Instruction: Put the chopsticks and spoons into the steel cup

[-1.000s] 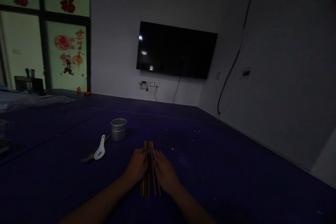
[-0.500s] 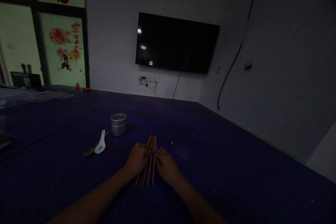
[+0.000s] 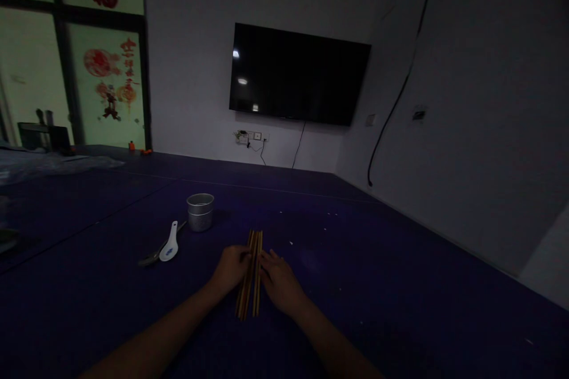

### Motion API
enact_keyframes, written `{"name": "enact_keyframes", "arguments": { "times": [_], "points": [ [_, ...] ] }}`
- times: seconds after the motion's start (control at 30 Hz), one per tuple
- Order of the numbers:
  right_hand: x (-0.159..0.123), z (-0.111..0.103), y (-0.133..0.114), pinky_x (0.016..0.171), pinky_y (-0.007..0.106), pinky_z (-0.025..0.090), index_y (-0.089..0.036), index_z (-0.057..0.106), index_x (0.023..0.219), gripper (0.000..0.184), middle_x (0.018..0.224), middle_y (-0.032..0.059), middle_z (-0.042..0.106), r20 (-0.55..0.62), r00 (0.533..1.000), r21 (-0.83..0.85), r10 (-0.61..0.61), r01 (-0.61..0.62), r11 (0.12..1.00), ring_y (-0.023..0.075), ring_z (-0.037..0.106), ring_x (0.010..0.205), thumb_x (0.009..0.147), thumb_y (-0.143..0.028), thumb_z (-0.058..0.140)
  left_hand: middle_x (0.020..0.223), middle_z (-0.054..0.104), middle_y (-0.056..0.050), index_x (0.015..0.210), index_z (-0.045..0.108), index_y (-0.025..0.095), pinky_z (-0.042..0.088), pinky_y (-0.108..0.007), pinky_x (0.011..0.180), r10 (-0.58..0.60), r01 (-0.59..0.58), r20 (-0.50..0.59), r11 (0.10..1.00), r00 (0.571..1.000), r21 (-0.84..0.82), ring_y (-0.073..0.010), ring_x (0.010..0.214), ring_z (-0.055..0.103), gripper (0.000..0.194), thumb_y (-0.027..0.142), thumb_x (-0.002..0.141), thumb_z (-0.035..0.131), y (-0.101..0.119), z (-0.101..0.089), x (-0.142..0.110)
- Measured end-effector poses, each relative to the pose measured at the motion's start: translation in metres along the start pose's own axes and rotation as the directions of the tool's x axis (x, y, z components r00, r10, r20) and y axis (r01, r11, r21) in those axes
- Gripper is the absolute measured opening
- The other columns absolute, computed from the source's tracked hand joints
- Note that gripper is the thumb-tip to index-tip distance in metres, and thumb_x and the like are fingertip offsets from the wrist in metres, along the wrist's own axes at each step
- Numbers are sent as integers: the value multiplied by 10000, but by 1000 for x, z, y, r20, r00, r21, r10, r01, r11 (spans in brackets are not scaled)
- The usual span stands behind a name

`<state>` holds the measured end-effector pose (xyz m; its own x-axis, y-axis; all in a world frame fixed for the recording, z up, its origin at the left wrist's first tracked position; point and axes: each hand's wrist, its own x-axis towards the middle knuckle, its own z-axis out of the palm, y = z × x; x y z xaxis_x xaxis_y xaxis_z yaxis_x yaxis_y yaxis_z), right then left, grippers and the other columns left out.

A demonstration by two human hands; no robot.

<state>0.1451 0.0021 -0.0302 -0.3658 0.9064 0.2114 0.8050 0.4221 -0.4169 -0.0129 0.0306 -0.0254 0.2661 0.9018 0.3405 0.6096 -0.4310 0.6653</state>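
Observation:
Several slim wooden chopsticks lie side by side on the dark blue surface, pointing away from me. From the left, my left hand is closed against them, its thumb and fingers at their upper half. Opposite it, my right hand presses its fingertips to the right edge of the bundle, gripping it between both hands. A narrow gap splits the lower ends into two groups. Beyond my left hand stands a metal cup. Beside the cup, a white soup spoon rests across a metal spoon.
Small white specks dot the blue tabletop right of centre. Crumpled clear plastic lies at the far left, near a dark holder with handles. A black cable hangs down the right wall, and a television is mounted ahead.
The chopsticks' lower ends have drawn closer together, the left ones shifting right. Both hands have stayed at the bundle, with only slight movement.

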Motion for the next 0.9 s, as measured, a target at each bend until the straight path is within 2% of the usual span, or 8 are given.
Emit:
{"name": "enact_keyframes", "arguments": {
  "times": [0.1,0.23,0.4,0.53,0.9],
  "points": [
    [1,1,1,1067,494,245,-199,454,1337,446,1421,74,404,7,1000,-8,4,-4,1000,262,250,1354,905,-243,355,959,723,-46,989,690,164,491,-278,799,-58,59,17,994,998,-97,-180,880,661,339,191,813,400,-5,2,3],
    [2,1,1,1068,496,242,-204,444,1343,447,1421,70,406,20,1000,-11,-1,1,1000,267,242,1356,907,-249,357,984,719,-56,1012,683,144,492,-279,807,-62,63,11,986,998,-153,-182,885,660,337,198,795,431,-7,4,4],
    [3,0,2,1070,497,236,-229,430,1350,448,1423,63,405,27,1000,-7,-15,15,1000,256,230,1361,908,-244,355,961,721,-58,1023,677,160,496,-290,767,-74,74,-1,996,997,-43,-189,831,662,330,209,785,454,-1,2,0],
    [2,0,2,1070,495,238,-224,431,1350,448,1425,66,400,19,1000,4,-16,16,1000,254,232,1361,911,-267,351,997,710,-68,982,687,166,471,-303,833,5,-4,-43,1000,999,15,-198,912,644,310,171,764,467,4,1,-4],
    [0,-3,0,1065,497,245,-166,462,1328,457,1404,94,427,25,999,3,-35,35,999,271,247,1354,888,-243,369,941,721,-82,988,687,150,472,-286,774,50,-53,42,994,998,92,-201,865,656,327,169,797,423,6,3,-4]
  ]
}}
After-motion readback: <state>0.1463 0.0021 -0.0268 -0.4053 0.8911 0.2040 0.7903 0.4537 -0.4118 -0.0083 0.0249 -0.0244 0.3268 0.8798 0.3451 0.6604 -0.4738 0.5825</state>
